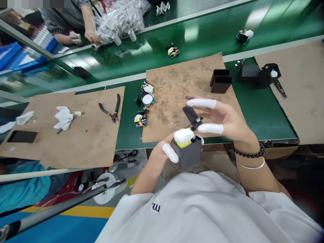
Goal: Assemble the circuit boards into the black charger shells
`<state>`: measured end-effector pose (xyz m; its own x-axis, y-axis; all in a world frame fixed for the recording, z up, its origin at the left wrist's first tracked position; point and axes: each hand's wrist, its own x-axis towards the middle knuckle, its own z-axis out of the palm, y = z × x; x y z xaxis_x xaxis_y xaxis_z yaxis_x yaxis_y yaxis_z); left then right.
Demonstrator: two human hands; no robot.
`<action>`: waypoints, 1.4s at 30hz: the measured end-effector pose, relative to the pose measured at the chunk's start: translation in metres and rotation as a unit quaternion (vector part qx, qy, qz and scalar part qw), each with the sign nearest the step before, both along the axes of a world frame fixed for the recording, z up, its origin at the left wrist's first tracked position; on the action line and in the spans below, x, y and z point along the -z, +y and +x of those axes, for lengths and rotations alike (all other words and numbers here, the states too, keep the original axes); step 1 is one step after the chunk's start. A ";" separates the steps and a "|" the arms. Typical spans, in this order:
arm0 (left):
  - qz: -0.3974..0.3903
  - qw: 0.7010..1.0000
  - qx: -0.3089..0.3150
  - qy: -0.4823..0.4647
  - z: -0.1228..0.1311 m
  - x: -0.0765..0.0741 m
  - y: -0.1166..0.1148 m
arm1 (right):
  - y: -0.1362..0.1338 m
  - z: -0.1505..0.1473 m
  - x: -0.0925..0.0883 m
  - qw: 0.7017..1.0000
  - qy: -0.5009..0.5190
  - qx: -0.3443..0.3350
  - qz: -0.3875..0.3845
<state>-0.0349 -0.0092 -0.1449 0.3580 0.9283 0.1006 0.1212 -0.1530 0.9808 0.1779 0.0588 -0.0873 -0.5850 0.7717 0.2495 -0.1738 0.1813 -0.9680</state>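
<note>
My left hand (165, 147), a white cot on its thumb, grips a black plastic case (190, 154) near my lap. A circuit board with a white-topped part (183, 135) and a yellow component sits in the case's open top, partly sticking out. Above it, my right hand (225, 118) wears white finger cots and holds a flat black end piece (192, 116) with small metal bits. The end piece stands tilted over the case opening. Whether wires join it to the board is hard to make out.
Circuit boards (147, 99) lie along the cardboard's (182, 81) left edge. Black empty cases (221, 82) stand at its right. Pliers (111, 109) rest on the left cardboard. Boards ride on a green belt (202, 37). Across it, a person's hand (92, 36) is near plastic bags.
</note>
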 end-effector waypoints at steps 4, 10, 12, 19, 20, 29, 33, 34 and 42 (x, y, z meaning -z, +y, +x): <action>0.093 0.970 -0.207 0.090 0.010 -0.013 -0.006 | -0.002 0.003 0.004 0.988 -0.030 0.148 -0.012; 0.336 0.837 -0.323 0.287 0.031 0.005 -0.003 | -0.020 -0.002 -0.009 0.956 -0.177 0.232 0.028; 0.377 0.803 -0.327 0.325 0.032 0.010 -0.002 | -0.025 -0.002 -0.016 0.943 -0.217 0.243 0.066; 0.341 0.826 -0.323 0.310 0.033 0.004 -0.001 | -0.034 -0.003 -0.011 0.912 -0.258 0.258 0.190; 0.320 0.839 -0.325 0.296 0.034 0.003 -0.001 | -0.036 -0.005 -0.005 0.908 -0.240 0.274 0.208; 0.196 0.884 -0.369 0.211 0.044 0.007 0.005 | -0.044 -0.026 0.047 0.904 -0.185 0.290 0.254; 0.199 0.878 -0.371 0.227 0.042 0.011 -0.001 | -0.044 -0.030 0.053 0.919 -0.165 0.280 0.223; 0.199 0.876 -0.371 0.236 0.041 0.011 -0.003 | -0.044 -0.031 0.052 0.921 -0.162 0.278 0.219; 0.203 0.862 -0.371 0.280 0.018 0.015 -0.026 | -0.032 -0.008 0.031 0.893 -0.148 0.330 0.268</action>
